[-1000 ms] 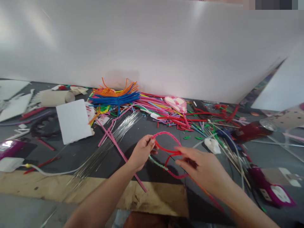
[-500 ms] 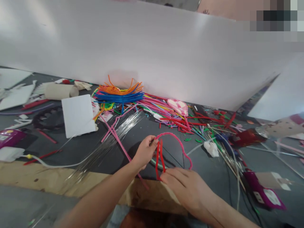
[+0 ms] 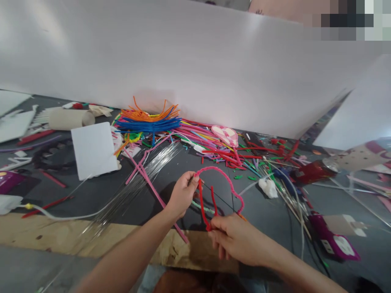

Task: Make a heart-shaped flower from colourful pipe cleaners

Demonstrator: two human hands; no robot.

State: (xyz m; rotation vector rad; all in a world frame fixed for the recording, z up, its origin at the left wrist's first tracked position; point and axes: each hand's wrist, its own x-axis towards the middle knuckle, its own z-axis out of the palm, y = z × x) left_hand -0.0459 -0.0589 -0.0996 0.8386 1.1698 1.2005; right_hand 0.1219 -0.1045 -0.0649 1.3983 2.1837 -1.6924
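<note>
My left hand (image 3: 183,194) is closed in a pinch on one end of a curved, twisted pink pipe cleaner (image 3: 227,179). The pipe cleaner arches over to the right and comes down beside my right hand (image 3: 233,234). Between the hands a red pipe cleaner (image 3: 202,205) is bent into a narrow V. Its upper left end meets the pink one near my left fingertips. With thumb and finger, my right hand pinches the red bend at the bottom; its other fingers curl under. A pale green fuzzy strand (image 3: 204,208) shows behind the red one.
Behind lie bundles of orange pipe cleaners (image 3: 149,112) and blue pipe cleaners (image 3: 149,125). Thin wires (image 3: 152,167) and crossed pink pipe cleaners (image 3: 152,185) lie left. A white square card (image 3: 94,150) stands farther left. Purple glue gun (image 3: 334,240) and red can (image 3: 314,171) are right.
My right hand has turned from lying over the red pipe cleaner to pinching its bend. The red pipe cleaner's two legs have spread apart. My left hand keeps its pinch on the pink one.
</note>
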